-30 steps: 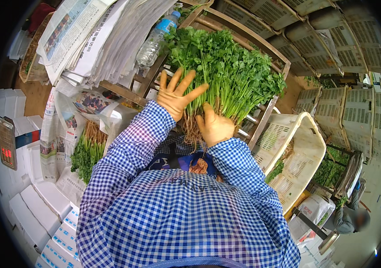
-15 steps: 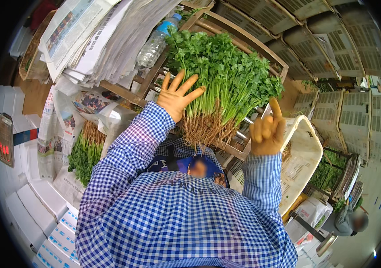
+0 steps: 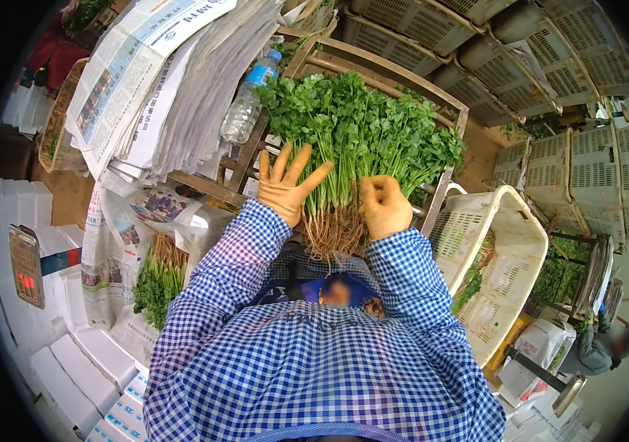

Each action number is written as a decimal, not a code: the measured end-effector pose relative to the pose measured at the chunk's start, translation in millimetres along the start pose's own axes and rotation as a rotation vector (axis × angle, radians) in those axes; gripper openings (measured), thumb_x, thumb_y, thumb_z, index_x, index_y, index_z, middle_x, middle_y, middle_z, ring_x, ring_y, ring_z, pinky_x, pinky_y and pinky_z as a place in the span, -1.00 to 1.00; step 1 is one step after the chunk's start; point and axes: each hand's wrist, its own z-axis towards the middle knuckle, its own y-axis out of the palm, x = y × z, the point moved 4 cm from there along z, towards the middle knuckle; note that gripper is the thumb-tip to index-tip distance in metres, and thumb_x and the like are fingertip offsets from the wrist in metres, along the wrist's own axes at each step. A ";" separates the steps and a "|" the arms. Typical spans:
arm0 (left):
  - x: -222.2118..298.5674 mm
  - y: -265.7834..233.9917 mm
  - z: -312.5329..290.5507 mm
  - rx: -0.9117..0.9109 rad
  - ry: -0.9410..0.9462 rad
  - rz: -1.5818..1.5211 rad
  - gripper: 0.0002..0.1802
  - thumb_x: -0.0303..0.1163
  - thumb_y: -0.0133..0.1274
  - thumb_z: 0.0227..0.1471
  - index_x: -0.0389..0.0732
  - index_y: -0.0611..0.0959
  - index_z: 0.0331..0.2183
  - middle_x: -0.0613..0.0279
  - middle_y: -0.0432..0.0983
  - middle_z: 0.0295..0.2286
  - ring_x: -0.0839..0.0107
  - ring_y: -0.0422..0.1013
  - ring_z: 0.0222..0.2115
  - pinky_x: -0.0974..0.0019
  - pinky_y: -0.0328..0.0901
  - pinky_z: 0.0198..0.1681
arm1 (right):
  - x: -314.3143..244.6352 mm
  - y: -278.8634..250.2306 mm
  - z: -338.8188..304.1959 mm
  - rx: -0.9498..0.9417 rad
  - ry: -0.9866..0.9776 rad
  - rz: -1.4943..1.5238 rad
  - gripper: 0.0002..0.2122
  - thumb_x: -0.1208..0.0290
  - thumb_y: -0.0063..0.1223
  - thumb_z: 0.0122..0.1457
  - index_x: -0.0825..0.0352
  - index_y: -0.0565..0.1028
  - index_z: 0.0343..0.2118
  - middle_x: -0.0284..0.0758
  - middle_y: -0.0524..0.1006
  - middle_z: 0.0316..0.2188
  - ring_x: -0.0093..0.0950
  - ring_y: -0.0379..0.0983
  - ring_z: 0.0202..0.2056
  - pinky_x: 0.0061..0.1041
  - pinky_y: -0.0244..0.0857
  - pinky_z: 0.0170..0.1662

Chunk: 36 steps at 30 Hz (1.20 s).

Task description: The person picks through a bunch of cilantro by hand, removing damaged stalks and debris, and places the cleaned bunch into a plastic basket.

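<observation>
A broad heap of coriander (image 3: 359, 125) lies on a brown rack in front of me, leaves away from me and brown roots (image 3: 334, 234) toward me. My left hand (image 3: 289, 184), in a tan glove, rests at the heap's left edge, fingers spread over the stems. At the right edge, my right hand (image 3: 386, 208), gloved alike, has its fingers curled closed against the stems just above the roots. The fingertips of the right hand are partly hidden, but they appear to pinch coriander stems.
A newspaper stack (image 3: 182, 96) and a plastic bottle (image 3: 244, 110) stand at the far left. More coriander (image 3: 156, 287) lies on newspaper by a scale display (image 3: 27, 265). A cream crate (image 3: 506, 272) is on my right, stacked crates (image 3: 572, 177) behind it. Another person (image 3: 594, 350) is at far right.
My right hand has come left and inward from beside the heap, its pointing finger now curled onto the stems. The heap's root end looks narrower. My left hand stays spread at the left edge.
</observation>
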 end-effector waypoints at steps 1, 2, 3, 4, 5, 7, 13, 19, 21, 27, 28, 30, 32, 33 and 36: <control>-0.9 0.1 -1.7 -0.008 -0.001 0.005 -0.03 -0.60 0.10 -0.11 0.30 0.26 0.31 -0.04 -0.03 0.33 -0.12 -0.07 0.34 -0.41 -0.24 0.33 | -9.9 -0.9 -2.1 -0.039 -0.037 -0.179 -0.67 0.07 0.08 0.29 0.26 0.55 -0.12 -0.24 0.65 -0.46 -0.36 0.61 -0.48 -0.38 0.47 -0.37; 0.3 -1.8 0.1 0.009 0.010 -0.005 -0.02 -0.60 0.10 -0.12 0.31 0.27 0.31 -0.03 0.01 0.32 -0.12 -0.07 0.33 -0.40 -0.24 0.34 | -6.0 5.5 1.3 -0.045 -0.115 -0.417 -0.62 -0.03 0.05 0.26 0.24 0.58 -0.18 -0.19 0.65 -0.44 -0.25 0.62 -0.42 -0.31 0.47 -0.31; 0.7 -2.3 1.5 0.008 0.005 -0.013 -0.02 -0.60 0.10 -0.13 0.31 0.27 0.31 -0.03 0.03 0.31 -0.12 -0.06 0.33 -0.39 -0.23 0.34 | -3.3 5.7 2.4 -0.027 -0.129 -0.457 -0.61 -0.05 0.04 0.26 0.24 0.59 -0.20 -0.16 0.65 -0.46 -0.22 0.62 -0.42 -0.26 0.47 -0.34; 1.0 -2.3 2.5 0.007 -0.001 -0.021 -0.02 -0.60 0.10 -0.13 0.31 0.27 0.30 -0.03 0.04 0.31 -0.12 -0.06 0.33 -0.39 -0.23 0.34 | 0.6 6.3 6.5 -0.016 -0.154 -0.502 -0.62 -0.03 0.07 0.26 0.25 0.59 -0.19 -0.19 0.64 -0.51 -0.27 0.62 -0.46 -0.28 0.48 -0.36; 1.2 -3.2 3.6 0.010 -0.011 -0.028 -0.02 -0.60 0.10 -0.14 0.30 0.28 0.30 -0.03 0.06 0.30 -0.11 -0.05 0.33 -0.38 -0.22 0.34 | -0.1 3.3 10.8 -0.004 -0.184 -0.548 -0.62 0.00 0.11 0.25 0.27 0.59 -0.18 -0.23 0.63 -0.57 -0.31 0.62 -0.50 -0.31 0.48 -0.38; 3.7 -8.4 4.5 0.044 0.001 -0.025 -0.05 -0.61 0.08 -0.14 0.25 0.31 0.29 -0.03 0.09 0.29 -0.11 -0.02 0.32 -0.35 -0.19 0.34 | 7.2 -2.8 14.6 -0.221 0.059 -0.179 -0.67 0.07 0.09 0.28 0.30 0.59 -0.24 -0.25 0.61 -0.60 -0.41 0.57 -0.58 -0.36 0.45 -0.47; -2.2 3.6 -3.2 0.089 0.022 -0.102 -0.05 -0.66 0.04 -0.11 0.28 0.29 0.29 0.04 -0.01 0.34 -0.10 -0.06 0.34 -0.32 -0.24 0.37 | 2.8 -12.3 -21.0 -0.518 0.372 0.452 -0.81 0.39 0.17 0.27 0.43 0.52 -0.23 -0.34 0.55 -0.66 -0.63 0.36 -0.76 -0.59 0.34 -0.68; 8.8 4.6 1.3 -0.018 0.239 -0.074 -0.07 -0.63 -0.07 0.00 0.50 0.23 0.28 0.10 -0.08 0.38 -0.04 -0.09 0.37 -0.21 -0.24 0.41 | 12.4 26.8 -17.5 -0.445 0.309 0.292 -0.63 0.32 0.17 0.28 0.54 0.47 -0.02 -0.23 0.58 -0.58 -0.51 0.44 -0.70 -0.52 0.37 -0.61; 22.1 -5.1 20.3 -0.354 0.215 -0.028 0.02 -0.65 -0.04 -0.06 0.49 0.16 0.31 0.10 -0.08 0.38 -0.02 -0.08 0.37 -0.20 -0.28 0.42 | 30.7 38.5 -21.9 -0.444 0.287 0.207 -0.58 0.16 0.03 0.34 0.44 0.47 0.04 -0.25 0.63 -0.55 -0.49 0.58 -0.57 -0.48 0.46 -0.43; 18.9 -1.4 21.3 -0.354 0.184 -0.124 0.09 -0.70 0.02 -0.20 0.42 0.21 0.31 0.04 -0.03 0.37 -0.08 -0.05 0.36 -0.13 -0.26 0.43 | 7.5 2.8 -70.8 -0.963 -0.138 -0.099 -0.67 0.17 0.00 0.37 0.34 0.55 -0.03 -0.27 0.65 -0.51 -0.46 0.61 -0.49 -0.39 0.55 -0.29; 16.0 0.0 19.4 -0.342 0.188 -0.125 0.10 -0.71 0.03 -0.21 0.42 0.21 0.31 0.04 -0.03 0.37 -0.08 -0.04 0.35 -0.13 -0.25 0.43 | 5.2 -20.1 -68.7 -0.922 -0.128 0.171 -0.70 0.20 0.04 0.35 0.35 0.57 -0.06 -0.26 0.66 -0.48 -0.43 0.61 -0.49 -0.35 0.56 -0.25; 17.6 -2.1 19.7 -0.330 0.193 -0.119 0.13 -0.74 0.05 -0.25 0.40 0.22 0.30 0.04 0.00 0.36 -0.10 -0.02 0.34 -0.15 -0.20 0.43 | 12.6 -75.5 -43.0 -0.731 -0.296 0.923 -0.70 0.28 0.14 0.28 0.36 0.54 -0.02 -0.21 0.66 -0.33 -0.37 0.62 -0.40 -0.27 0.55 -0.14; 17.2 3.3 17.4 -0.258 0.210 -0.092 0.13 -0.76 0.05 -0.26 0.38 0.25 0.30 0.05 0.02 0.35 -0.10 0.00 0.33 -0.16 -0.17 0.42 | 38.7 -111.8 -1.6 -0.075 -0.319 1.105 -0.52 0.35 0.24 0.19 0.34 0.40 0.15 -0.12 0.59 -0.07 -0.31 0.60 -0.18 -0.21 0.50 0.00; 18.1 -0.2 20.6 -0.262 0.208 -0.099 0.13 -0.77 0.06 -0.27 0.38 0.25 0.30 0.05 0.02 0.34 -0.10 0.01 0.32 -0.16 -0.17 0.42 | 47.0 -131.9 2.1 0.371 -0.153 0.775 -0.39 0.38 0.29 0.14 0.32 0.31 0.25 -0.08 0.52 0.07 -0.29 0.57 -0.06 -0.18 0.46 0.08; 17.1 0.5 21.4 -0.277 0.219 -0.170 0.14 -0.77 0.10 -0.33 0.32 0.29 0.28 0.04 0.02 0.34 -0.13 0.00 0.31 -0.18 -0.15 0.41 | 74.9 -98.2 7.8 0.128 -0.316 -0.428 -0.15 0.47 0.33 0.02 0.19 0.10 0.38 -0.02 0.28 0.28 -0.13 0.39 0.18 -0.17 0.28 0.27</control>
